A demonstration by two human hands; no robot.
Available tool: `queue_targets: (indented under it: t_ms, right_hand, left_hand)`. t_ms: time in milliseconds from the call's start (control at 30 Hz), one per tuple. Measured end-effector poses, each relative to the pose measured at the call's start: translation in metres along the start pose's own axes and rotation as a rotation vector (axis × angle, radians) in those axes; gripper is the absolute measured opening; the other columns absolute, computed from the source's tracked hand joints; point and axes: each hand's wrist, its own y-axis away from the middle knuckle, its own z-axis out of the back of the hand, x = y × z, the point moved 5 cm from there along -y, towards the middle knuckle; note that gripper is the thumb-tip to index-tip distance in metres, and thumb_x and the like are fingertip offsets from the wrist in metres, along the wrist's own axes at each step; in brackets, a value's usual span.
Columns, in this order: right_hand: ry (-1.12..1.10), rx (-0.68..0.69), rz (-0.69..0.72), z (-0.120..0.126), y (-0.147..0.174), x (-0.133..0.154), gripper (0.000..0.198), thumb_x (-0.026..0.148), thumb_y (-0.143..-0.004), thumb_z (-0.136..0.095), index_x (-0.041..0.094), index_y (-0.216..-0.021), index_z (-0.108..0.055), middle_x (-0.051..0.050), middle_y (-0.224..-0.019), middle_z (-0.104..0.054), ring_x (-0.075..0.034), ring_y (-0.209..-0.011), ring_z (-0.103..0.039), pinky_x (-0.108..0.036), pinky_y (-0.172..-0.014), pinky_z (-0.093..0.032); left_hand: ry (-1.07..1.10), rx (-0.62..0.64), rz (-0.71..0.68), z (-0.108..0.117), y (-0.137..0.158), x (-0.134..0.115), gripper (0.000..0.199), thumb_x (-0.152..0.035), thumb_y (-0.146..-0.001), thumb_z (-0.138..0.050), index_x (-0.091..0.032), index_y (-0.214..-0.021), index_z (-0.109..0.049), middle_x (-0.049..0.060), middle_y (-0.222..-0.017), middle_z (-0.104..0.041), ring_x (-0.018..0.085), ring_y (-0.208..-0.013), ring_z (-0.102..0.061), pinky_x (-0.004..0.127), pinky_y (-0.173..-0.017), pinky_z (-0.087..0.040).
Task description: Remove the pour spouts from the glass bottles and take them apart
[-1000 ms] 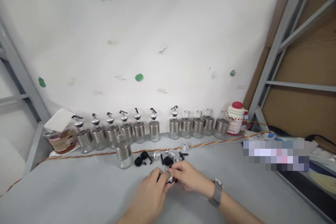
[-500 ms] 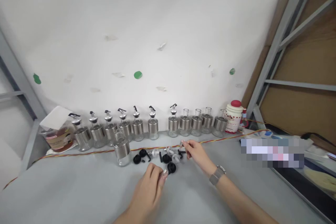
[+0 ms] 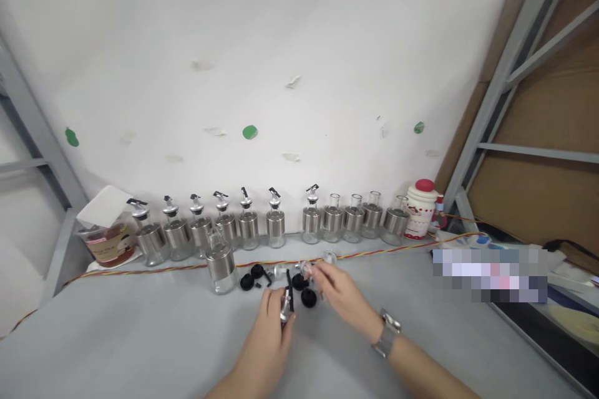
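Note:
My left hand is closed around a small silver pour spout with a black lever sticking up, low over the table. To its right, my right hand pinches at a clear plastic piece at the edge of a pile of loose parts. Beyond that hand another clear piece lies on the table. Black round stoppers and small black bits lie between and left of the hands. Nearby stands a glass bottle with a steel band, its neck without a spout.
Along the wall stand several banded bottles with spouts and several without. A twisted red-yellow cord crosses the table. A labelled tub is at left; a white jar with a red lid is at right.
My right hand has moved left and toward me, onto the parts; a clear piece now shows where its fingers were. The spout in my left hand is now turned with its lever upright.

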Motion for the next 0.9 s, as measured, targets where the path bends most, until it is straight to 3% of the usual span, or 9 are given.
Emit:
queue_targets:
  t_ms: [100,167,267,367,467,600,667,767,900]
  right_hand:
    - [0.273,0.212,0.26,-0.021,0.02,0.027,0.038,0.041,-0.085,-0.041,0.022,-0.117,-0.046,-0.004,-0.084,-0.057,-0.017,-0.072,-0.053,-0.026,-0.065,-0.04]
    - [0.412,0.272,0.356,-0.032,0.029,0.032,0.048,0.043,-0.085,-0.041,0.02,-0.126,-0.034,-0.007,-0.095,-0.056,-0.018,-0.076,-0.054,-0.027,-0.067,-0.041]
    - [0.533,0.243,0.412,-0.039,0.032,0.028,0.039,0.038,-0.087,-0.036,0.017,-0.12,-0.039,-0.009,-0.101,-0.054,-0.019,-0.079,-0.055,-0.028,-0.068,-0.042]
    - [0.674,0.181,0.492,-0.041,0.032,0.026,0.027,0.03,-0.09,-0.031,0.015,-0.101,-0.05,-0.008,-0.088,-0.056,-0.018,-0.073,-0.055,-0.027,-0.065,-0.042]
    - [0.808,0.139,0.617,-0.044,0.035,0.029,0.031,0.025,-0.091,-0.024,0.015,-0.086,-0.053,-0.007,-0.076,-0.056,-0.018,-0.064,-0.053,-0.027,-0.057,-0.039]
    - [0.827,0.122,0.69,-0.049,0.039,0.031,0.037,0.023,-0.091,-0.019,0.015,-0.082,-0.053,-0.007,-0.073,-0.057,-0.018,-0.059,-0.052,-0.026,-0.051,-0.037]
    - [0.721,0.096,0.586,-0.045,0.034,0.028,0.039,0.027,-0.092,-0.018,0.016,-0.079,-0.053,-0.007,-0.071,-0.059,-0.017,-0.059,-0.054,-0.026,-0.051,-0.038]
    - [0.548,-0.028,0.28,-0.024,0.018,0.015,0.045,0.028,-0.093,-0.013,0.017,-0.072,-0.052,-0.003,-0.062,-0.059,-0.013,-0.057,-0.055,-0.022,-0.055,-0.039]
    - [0.567,-0.153,0.065,0.01,-0.003,-0.002,0.047,0.027,-0.093,-0.012,0.017,-0.073,-0.053,-0.005,-0.064,-0.062,-0.013,-0.06,-0.058,-0.021,-0.056,-0.038]
  left_hand:
    - [0.023,0.038,0.034,-0.002,0.0,0.002,0.022,-0.02,-0.078,-0.039,-0.017,-0.099,-0.044,0.009,-0.095,-0.054,0.02,-0.086,-0.052,0.033,-0.076,-0.04]
    - [-0.002,0.055,0.058,-0.004,0.002,0.005,0.02,-0.017,-0.076,-0.039,-0.017,-0.095,-0.045,0.008,-0.09,-0.056,0.019,-0.081,-0.053,0.03,-0.072,-0.041]
    - [-0.084,0.106,0.09,-0.01,0.005,0.008,0.018,-0.02,-0.077,-0.037,-0.017,-0.093,-0.045,0.006,-0.082,-0.06,0.018,-0.07,-0.055,0.027,-0.062,-0.04]
    - [-0.164,0.163,0.086,-0.015,0.007,0.009,0.021,-0.024,-0.077,-0.037,-0.017,-0.096,-0.044,0.006,-0.08,-0.062,0.019,-0.068,-0.057,0.027,-0.059,-0.039]
    - [-0.22,0.185,0.087,-0.018,0.008,0.01,0.015,-0.024,-0.077,-0.036,-0.018,-0.088,-0.044,0.007,-0.077,-0.062,0.019,-0.067,-0.058,0.026,-0.057,-0.038]
    - [-0.241,0.172,0.102,-0.019,0.01,0.011,0.013,-0.025,-0.077,-0.036,-0.019,-0.086,-0.042,0.006,-0.076,-0.063,0.018,-0.065,-0.059,0.025,-0.055,-0.038]
    - [-0.257,0.162,0.082,-0.02,0.012,0.01,0.012,-0.026,-0.077,-0.037,-0.019,-0.086,-0.042,0.005,-0.073,-0.063,0.019,-0.062,-0.059,0.025,-0.053,-0.037]
    - [-0.225,0.107,0.012,-0.022,0.014,0.005,0.011,-0.029,-0.077,-0.038,-0.021,-0.084,-0.042,0.002,-0.068,-0.061,0.016,-0.056,-0.057,0.024,-0.053,-0.037]
    - [-0.06,0.006,-0.009,-0.016,0.012,0.0,0.011,-0.032,-0.079,-0.038,-0.022,-0.079,-0.043,0.0,-0.068,-0.056,0.013,-0.059,-0.053,0.021,-0.057,-0.039]
